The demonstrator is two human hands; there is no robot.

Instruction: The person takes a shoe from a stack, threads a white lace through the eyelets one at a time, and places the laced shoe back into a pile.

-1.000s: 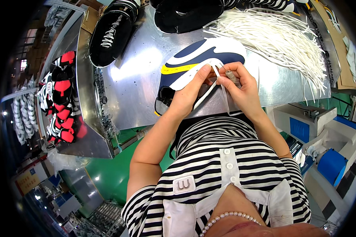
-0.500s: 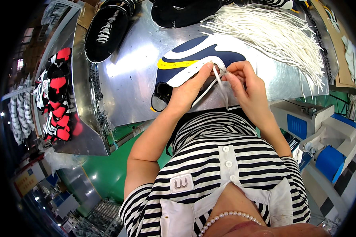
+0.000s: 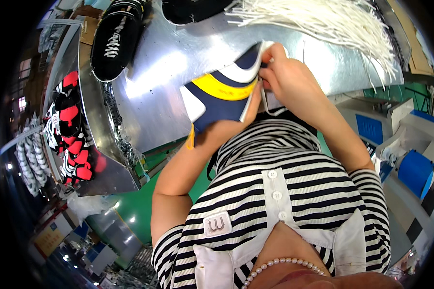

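A navy, white and yellow shoe upper is raised off the metal table and tilted, its outer side turned up. My left hand grips it from below, with most of the fingers hidden behind it. My right hand is closed at the upper's right edge, thumb and forefinger pinched together on what appears to be the white shoelace. The pinched part is hidden by the fingers. A thin white loop of the shoelace hangs beneath my right hand, near my striped shirt.
Loose white laces lie heaped at the far right of the metal table. Black shoe uppers lie along its far side. Red, black and white uppers are piled at left. A grey machine with blue panels stands at right.
The shoe upper has been lifted and turned, so its yellow stripe faces up more and its lace edge turns away. My right hand has moved up and rotated, showing its back.
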